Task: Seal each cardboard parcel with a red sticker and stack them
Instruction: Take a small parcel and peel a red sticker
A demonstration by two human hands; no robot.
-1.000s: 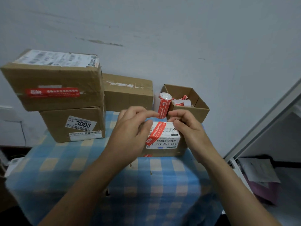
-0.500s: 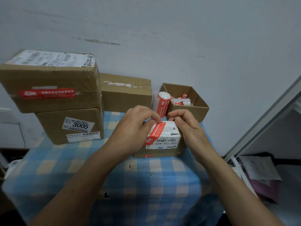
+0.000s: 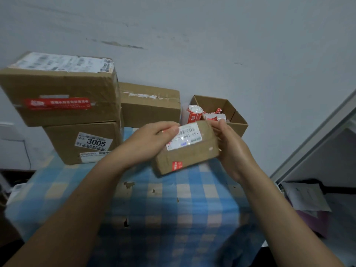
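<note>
Two hands — left hand [image 3: 152, 141], right hand [image 3: 231, 149] — grip one small parcel [image 3: 188, 151]; three parcels [image 3: 63, 97] behind

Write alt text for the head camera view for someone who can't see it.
Two bare hands, left hand and right hand, hold a small cardboard parcel tilted above a blue checked tablecloth. Two larger boxes stand stacked on the left; an open box holds red sticker rolls.

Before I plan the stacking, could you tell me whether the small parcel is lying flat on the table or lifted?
Lifted and tilted: both hands, left hand and right hand, hold the small parcel above the checked tablecloth.
</note>
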